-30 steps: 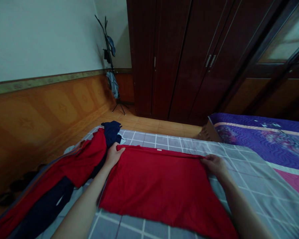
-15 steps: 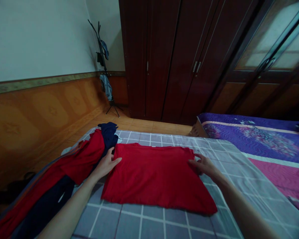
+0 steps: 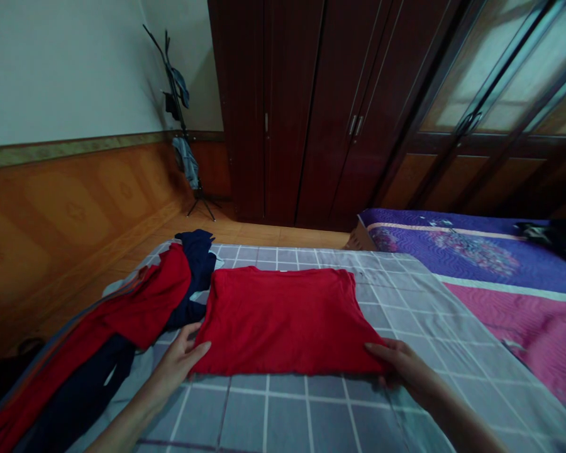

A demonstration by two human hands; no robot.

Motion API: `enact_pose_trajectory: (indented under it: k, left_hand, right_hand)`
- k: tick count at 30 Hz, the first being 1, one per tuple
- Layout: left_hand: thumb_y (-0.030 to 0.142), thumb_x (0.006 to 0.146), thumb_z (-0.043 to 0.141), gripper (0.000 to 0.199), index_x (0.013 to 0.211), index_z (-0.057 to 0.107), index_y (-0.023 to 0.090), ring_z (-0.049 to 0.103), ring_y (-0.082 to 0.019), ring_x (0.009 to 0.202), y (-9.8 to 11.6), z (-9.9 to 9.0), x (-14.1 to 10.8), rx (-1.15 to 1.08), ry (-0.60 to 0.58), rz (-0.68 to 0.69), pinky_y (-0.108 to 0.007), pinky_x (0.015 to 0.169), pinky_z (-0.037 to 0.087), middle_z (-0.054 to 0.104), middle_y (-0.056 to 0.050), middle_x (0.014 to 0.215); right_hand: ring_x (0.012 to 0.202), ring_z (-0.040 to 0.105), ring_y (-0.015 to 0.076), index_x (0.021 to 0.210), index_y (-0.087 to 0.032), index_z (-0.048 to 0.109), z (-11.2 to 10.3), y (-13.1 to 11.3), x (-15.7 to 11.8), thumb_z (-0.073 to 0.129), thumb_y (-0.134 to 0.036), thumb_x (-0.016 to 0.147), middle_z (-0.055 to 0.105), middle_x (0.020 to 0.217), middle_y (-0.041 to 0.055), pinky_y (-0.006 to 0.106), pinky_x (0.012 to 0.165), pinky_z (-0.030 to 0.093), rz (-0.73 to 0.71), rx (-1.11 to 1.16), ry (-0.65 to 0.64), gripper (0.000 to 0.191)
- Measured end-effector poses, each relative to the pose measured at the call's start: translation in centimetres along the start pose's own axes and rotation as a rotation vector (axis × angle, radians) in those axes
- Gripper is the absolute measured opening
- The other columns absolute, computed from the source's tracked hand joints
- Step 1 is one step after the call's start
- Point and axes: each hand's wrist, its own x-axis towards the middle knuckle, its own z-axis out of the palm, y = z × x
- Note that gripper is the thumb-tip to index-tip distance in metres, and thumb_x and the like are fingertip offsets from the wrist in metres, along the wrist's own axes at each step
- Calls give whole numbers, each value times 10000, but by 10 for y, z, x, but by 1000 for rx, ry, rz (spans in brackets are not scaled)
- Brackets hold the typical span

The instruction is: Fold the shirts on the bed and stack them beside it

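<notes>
A red garment (image 3: 283, 321), folded into a wide, flat shape, lies on the grey checked bedspread (image 3: 283, 415). My left hand (image 3: 186, 355) grips its near left corner, with the thumb on top and the fingers at the edge. At the near right corner, my right hand (image 3: 399, 362) pinches the red cloth between thumb and fingers; some fingertips are hidden beneath it. The garment's far edge lies flat, away from both hands.
Red and navy clothes (image 3: 155, 296) are heaped along the bed's left side. Beyond stand a coat rack (image 3: 182, 119) and a dark wooden wardrobe (image 3: 292, 113). A purple and pink bedspread (image 3: 481, 251) lies at the right.
Both hands have moved from the garment's far corners to its near corners. The near right corner has been drawn in and the near edge is straighter. The view has shifted slightly right.
</notes>
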Motion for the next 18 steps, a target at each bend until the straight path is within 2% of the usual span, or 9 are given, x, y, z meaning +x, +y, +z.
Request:
enact_pose_trajectory:
  k: [2, 5, 9, 10, 12, 14, 15, 16, 18]
  left_hand:
    - [626, 610, 656, 770, 1189, 386, 196, 593, -164, 514, 2, -2, -5, -21, 17, 12, -233, 425, 393, 653, -6, 778]
    - [606, 662, 634, 709, 1196, 373, 221, 575, -157, 492, -7, -10, -12, -27, -40, 12, -229, 426, 378, 645, 0, 762]
    - [611, 656, 609, 722, 1209, 380, 210, 605, -207, 531, -32, -21, -14, 110, -120, 13, -270, 472, 421, 635, -4, 699]
    - [592, 665, 597, 709, 1218, 389, 201, 610, -217, 547, -35, -23, -13, 207, -97, 57, -284, 504, 437, 618, 8, 658]
    - [534, 714, 551, 640, 1244, 414, 203, 626, -235, 605, -34, -25, -12, 463, 51, 181, -308, 577, 460, 601, 13, 642]
    - [469, 781, 495, 544, 1269, 441, 233, 649, -244, 713, -22, -18, -13, 683, 221, 341, -329, 659, 482, 636, -14, 756]
    - [439, 814, 470, 501, 1277, 452, 250, 654, -247, 800, -14, -10, -15, 745, 260, 437, -341, 721, 492, 654, -32, 856]
    - [407, 842, 452, 463, 1282, 464, 264, 648, -247, 884, -5, 2, -16, 781, 243, 542, -351, 787, 495, 659, -45, 954]
    - [322, 886, 431, 401, 1281, 493, 293, 600, -238, 1049, 7, 33, -19, 840, 65, 758, -370, 940, 453, 636, -42, 1125]
  right_hand:
    - [341, 461, 75, 698, -189, 520, -3, -1, -3, 640, -575, 627, 518, 458, -49, 177, 342, 300, -18, 66, 65, 410]
    - [347, 459, 91, 690, -198, 506, -11, 13, -7, 656, -558, 610, 495, 448, -53, 195, 347, 296, -35, 46, 111, 398]
    - [340, 449, 128, 684, -208, 533, -23, 41, -13, 569, -603, 636, 486, 418, -31, 241, 360, 320, -27, -180, 171, 399]
    - [362, 481, 151, 729, -209, 560, -25, 44, -15, 549, -604, 647, 517, 444, -16, 263, 378, 354, -55, -283, 218, 404]
    - [507, 596, 224, 906, -208, 596, -25, 43, -20, 529, -587, 678, 626, 608, 39, 331, 485, 456, -189, -527, 400, 448]
    - [769, 653, 305, 1098, -206, 563, -14, 33, -26, 505, -545, 728, 676, 873, 109, 424, 676, 510, -396, -758, 601, 505]
    - [901, 636, 327, 1163, -205, 535, -2, 26, -28, 486, -511, 763, 661, 995, 134, 461, 770, 501, -513, -837, 659, 506]
    - [1005, 603, 338, 1197, -204, 519, 14, 19, -29, 461, -468, 797, 634, 1088, 150, 488, 842, 480, -626, -892, 675, 483]
    - [1118, 555, 308, 1242, -211, 501, 57, 8, -28, 454, -364, 838, 594, 1198, 150, 473, 926, 456, -808, -920, 579, 435]
